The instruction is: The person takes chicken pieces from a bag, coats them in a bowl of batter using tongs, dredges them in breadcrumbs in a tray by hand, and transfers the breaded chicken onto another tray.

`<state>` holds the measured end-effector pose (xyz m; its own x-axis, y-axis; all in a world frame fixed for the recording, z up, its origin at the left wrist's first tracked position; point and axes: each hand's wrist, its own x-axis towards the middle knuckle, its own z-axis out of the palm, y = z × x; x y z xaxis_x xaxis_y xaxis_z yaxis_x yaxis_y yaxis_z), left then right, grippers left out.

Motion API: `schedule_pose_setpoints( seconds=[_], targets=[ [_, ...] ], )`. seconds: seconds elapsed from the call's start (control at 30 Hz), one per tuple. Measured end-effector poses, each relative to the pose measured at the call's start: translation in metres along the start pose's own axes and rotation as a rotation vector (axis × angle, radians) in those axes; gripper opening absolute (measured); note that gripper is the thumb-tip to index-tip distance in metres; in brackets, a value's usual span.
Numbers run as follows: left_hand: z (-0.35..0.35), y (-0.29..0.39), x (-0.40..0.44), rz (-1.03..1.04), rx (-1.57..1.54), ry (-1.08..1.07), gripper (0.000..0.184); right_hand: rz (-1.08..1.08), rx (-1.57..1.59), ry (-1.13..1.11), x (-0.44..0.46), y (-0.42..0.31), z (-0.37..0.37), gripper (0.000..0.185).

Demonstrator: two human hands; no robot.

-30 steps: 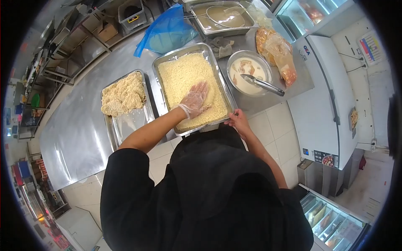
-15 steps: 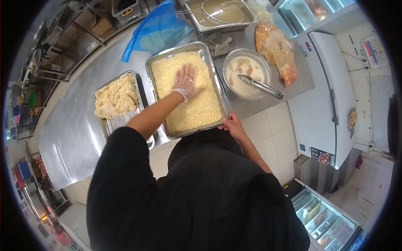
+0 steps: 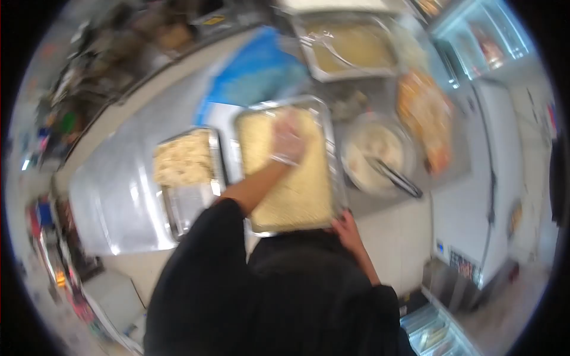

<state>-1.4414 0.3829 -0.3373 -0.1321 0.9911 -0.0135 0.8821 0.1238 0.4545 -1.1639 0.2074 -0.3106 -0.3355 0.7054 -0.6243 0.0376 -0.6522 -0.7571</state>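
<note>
Blur softens the whole view. My left hand (image 3: pixel 288 137), in a clear glove, lies stretched out on pale yellow crumbs (image 3: pixel 289 193) in the upper part of a large metal tray (image 3: pixel 337 188). Its fingers are smeared, but the hand looks flat; anything beneath it is hidden. My right hand (image 3: pixel 349 230) is bare and closed on the tray's near right corner. Left of this tray, a smaller metal tray (image 3: pixel 218 166) holds crumb-coated pieces (image 3: pixel 185 158). To the right stands a bowl (image 3: pixel 409 155) of whitish liquid with pieces in it and metal tongs (image 3: pixel 395 177) across its rim.
A blue bag (image 3: pixel 252 71) lies behind the large tray. Farther back is a metal pan (image 3: pixel 389 72) of cloudy liquid with a wire-handled tool. A bag of orange-coated food (image 3: pixel 424 115) is beyond the bowl, near a white freezer (image 3: pixel 466 178). Shelving (image 3: pixel 124 65) lines the back left.
The camera view has shifted, so the table appears lower and farther right. My left hand first moved left over the crumbs, and is now toward the tray's far side. My right hand stays at the corner.
</note>
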Motion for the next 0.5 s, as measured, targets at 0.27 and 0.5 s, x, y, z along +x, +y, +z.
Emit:
schedule_pose_setpoints(
  seconds=[0.27,0.5],
  targets=[
    [0.003,-0.025,0.008,0.127,-0.012,0.203,0.061,-0.019,-0.138,-0.010,0.017,0.009,-0.008,0.037],
    [0.015,-0.042,0.020,0.184,-0.083,0.255,0.049,0.011,-0.140,-0.001,0.003,0.001,-0.003,0.036]
  ],
)
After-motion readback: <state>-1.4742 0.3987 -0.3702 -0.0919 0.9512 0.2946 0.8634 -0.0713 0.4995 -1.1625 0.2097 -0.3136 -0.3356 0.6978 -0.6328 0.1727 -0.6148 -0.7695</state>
